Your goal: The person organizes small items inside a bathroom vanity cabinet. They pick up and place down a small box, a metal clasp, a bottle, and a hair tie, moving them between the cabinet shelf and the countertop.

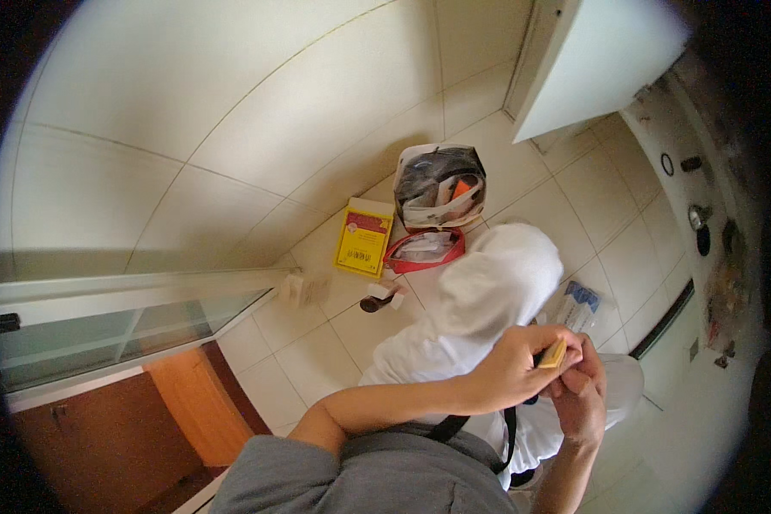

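My left hand (520,360) is closed around a small flat yellow piece (554,355), its end showing between thumb and fingers. Something dark shows beside the piece within that grip. My right hand (578,398) meets the left at the fingertips, its fingers bent. Whether the right fingers pinch anything is hidden. Both hands are above my lap, over white trousers (417,347). Black straps (511,437) hang below my wrists. Just beyond the hands, a clear plastic packet with a blue top (581,299) lies on the floor.
By the tiled wall stand an open bag-lined bin (406,183), an open red zip pouch (424,266) and a yellow box (362,241). A dark rounded object (376,302) lies nearer. A white door (591,70) juts in at upper right; a glass-paned frame (167,331) stands left.
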Tool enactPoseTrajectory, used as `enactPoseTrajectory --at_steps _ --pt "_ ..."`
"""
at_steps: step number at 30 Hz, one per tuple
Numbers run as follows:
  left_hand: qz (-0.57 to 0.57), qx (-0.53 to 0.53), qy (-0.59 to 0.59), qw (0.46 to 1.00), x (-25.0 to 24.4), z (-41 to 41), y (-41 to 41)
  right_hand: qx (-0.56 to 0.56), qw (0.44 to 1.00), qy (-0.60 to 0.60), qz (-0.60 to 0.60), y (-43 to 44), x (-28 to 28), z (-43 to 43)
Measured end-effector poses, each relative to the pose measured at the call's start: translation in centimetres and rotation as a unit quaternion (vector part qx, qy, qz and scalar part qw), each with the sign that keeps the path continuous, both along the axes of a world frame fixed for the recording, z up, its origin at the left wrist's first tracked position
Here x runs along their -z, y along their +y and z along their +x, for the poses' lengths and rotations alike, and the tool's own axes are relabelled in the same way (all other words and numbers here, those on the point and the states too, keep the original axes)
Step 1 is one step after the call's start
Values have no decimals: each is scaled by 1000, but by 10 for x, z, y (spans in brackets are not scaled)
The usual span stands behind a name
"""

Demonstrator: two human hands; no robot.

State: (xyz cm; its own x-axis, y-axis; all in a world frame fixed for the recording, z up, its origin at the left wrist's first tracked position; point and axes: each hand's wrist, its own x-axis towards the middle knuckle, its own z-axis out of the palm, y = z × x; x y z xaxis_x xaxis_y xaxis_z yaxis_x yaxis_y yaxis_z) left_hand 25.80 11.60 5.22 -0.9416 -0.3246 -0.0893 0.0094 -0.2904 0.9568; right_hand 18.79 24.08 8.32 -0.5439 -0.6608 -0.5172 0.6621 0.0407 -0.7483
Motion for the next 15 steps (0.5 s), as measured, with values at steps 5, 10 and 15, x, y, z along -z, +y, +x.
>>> enactPoseTrajectory --at_steps 5,10,15 --pt "0 -1 58 998 11 14 12 -32 998 35 47 16 -3 14" --pt "-79 14 116 990 11 15 19 -17 998 55 38 33 -2 20" --pt "5 101 35 994 3 3 41 38 998 10 57 61 -7 20"
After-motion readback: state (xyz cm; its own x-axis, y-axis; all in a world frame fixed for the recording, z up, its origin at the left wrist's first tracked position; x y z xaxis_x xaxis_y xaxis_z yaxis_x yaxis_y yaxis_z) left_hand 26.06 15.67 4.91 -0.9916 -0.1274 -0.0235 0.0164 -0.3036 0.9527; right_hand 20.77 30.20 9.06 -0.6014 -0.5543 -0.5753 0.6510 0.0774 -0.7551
